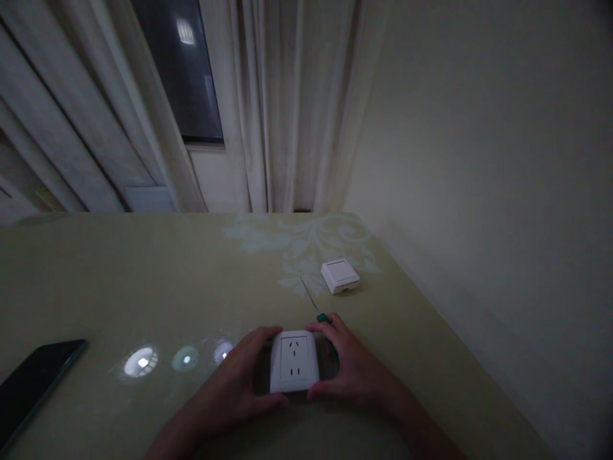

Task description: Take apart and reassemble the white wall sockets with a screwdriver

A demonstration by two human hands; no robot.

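Observation:
A white wall socket [286, 378] with several slots in its face is gripped by its edges between both hands, low in the middle of the head view. My left hand [244, 377] is closed on its left side, fingers at the top edge and thumb at the bottom corner. On the opposite side my right hand [347, 364] pinches the right corners the same way. A screwdriver [310, 296] with a green handle lies on the table, its handle partly hidden behind the right hand and its thin shaft pointing away.
Beyond the screwdriver sits a small white square box [341, 275]. A dark phone-like slab [36, 377] lies at the left on the glossy table [143, 281]. Curtains [287, 115] hang past the far edge, and a wall [488, 191] runs along the right edge.

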